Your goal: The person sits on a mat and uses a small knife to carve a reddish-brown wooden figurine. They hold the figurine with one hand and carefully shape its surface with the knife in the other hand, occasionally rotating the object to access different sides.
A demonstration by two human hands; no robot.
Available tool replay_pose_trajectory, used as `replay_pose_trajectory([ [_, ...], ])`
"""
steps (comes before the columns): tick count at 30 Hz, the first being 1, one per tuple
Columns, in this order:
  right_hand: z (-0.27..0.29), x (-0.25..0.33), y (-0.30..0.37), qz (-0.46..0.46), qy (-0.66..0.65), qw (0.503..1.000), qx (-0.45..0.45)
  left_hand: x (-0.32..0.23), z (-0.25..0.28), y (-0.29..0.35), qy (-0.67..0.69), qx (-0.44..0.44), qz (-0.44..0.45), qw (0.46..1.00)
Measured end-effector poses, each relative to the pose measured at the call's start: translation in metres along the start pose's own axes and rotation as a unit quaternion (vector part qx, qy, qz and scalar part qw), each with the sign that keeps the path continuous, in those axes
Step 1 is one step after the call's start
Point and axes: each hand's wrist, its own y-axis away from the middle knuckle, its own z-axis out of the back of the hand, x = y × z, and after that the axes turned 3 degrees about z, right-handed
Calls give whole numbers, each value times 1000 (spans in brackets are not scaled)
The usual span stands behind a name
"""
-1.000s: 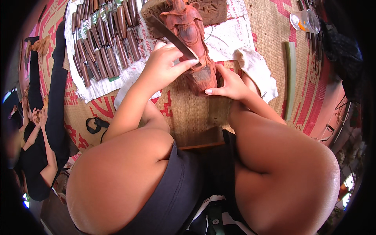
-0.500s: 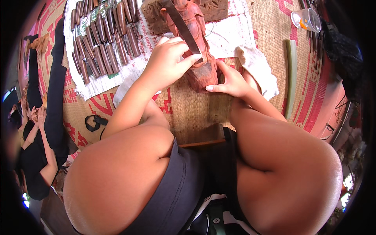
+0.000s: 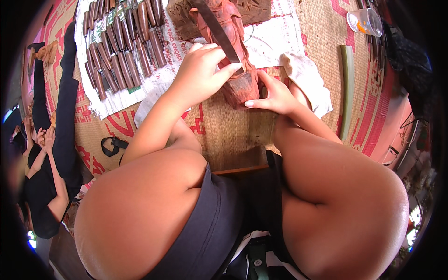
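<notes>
A reddish carved wooden figure (image 3: 233,35) lies in front of me, its blocky uncarved-looking base (image 3: 242,91) toward me. My left hand (image 3: 201,70) is closed, thumb and fingers pinching a flat chisel (image 3: 221,35) near its bright tip. This long dark blade lies slantwise over the figure, and its far end runs out of the picture at the top. On the right of the base, my right hand (image 3: 276,95) is closed round the wood, thumb on the near side; its other fingers are partly hidden behind the base.
Several wooden-handled carving tools (image 3: 123,44) lie in rows on a white sack at far left. Behind the figure sits a dark carved block (image 3: 184,21). A white cloth (image 3: 305,79), green strip (image 3: 346,93) and plastic cup (image 3: 366,22) are rightward. Another person (image 3: 44,196) sits left.
The chisel and figure have shifted very slightly in the picture. Both hands keep the same hold.
</notes>
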Motion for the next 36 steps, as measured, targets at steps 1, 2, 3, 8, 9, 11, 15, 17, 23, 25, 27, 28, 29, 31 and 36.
replay_pose_trajectory([
  [1, 1, 0, 0, -5, -5, 1000, 3, 0, -1, 0, 6, 10, 7, 1000],
  [2, 1, 1, 1, -9, -10, 1000, 7, 0, -1, -1, -6, -7, -6, 1000],
  [3, 2, 2, 1, -14, -15, 1000, 11, -1, 0, -3, -19, -25, -19, 999],
  [8, 2, 1, 1, -1, -10, 1000, 5, -2, 2, -4, 19, 15, 5, 1000],
  [9, 1, 0, 1, 5, 1, 1000, -1, -1, 0, -3, 29, 20, 5, 999],
  [11, 2, 1, 1, -5, -9, 1000, 5, 0, 0, -5, 31, 18, 11, 999],
  [15, 2, 3, 1, -13, -11, 1000, 11, 2, 1, -4, 81, 15, 58, 995],
  [17, 2, 2, 0, -4, 7, 1000, 8, 4, -4, 0, 149, 20, 87, 985],
  [23, 2, 3, 1, 0, -12, 1000, 2, -1, 1, -6, 37, 21, 69, 997],
  [25, 2, 2, 1, 4, -4, 1000, -2, -1, 0, -7, 40, 21, 29, 999],
  [27, 0, -1, 1, 10, 3, 1000, -9, 2, -5, -5, 51, 16, 32, 998],
  [28, 2, 3, 1, -10, -7, 1000, 11, 2, -7, -6, 57, 15, 33, 998],
  [29, 6, 9, 1, -30, -18, 999, 31, 2, -5, -7, 34, 15, 31, 999],
  [31, 6, 10, 1, -35, -24, 999, 34, -2, 2, -11, -14, 16, 26, 999],
  [36, 2, 2, 1, -1, -9, 1000, 4, -7, -2, -6, 114, 54, 106, 986],
])
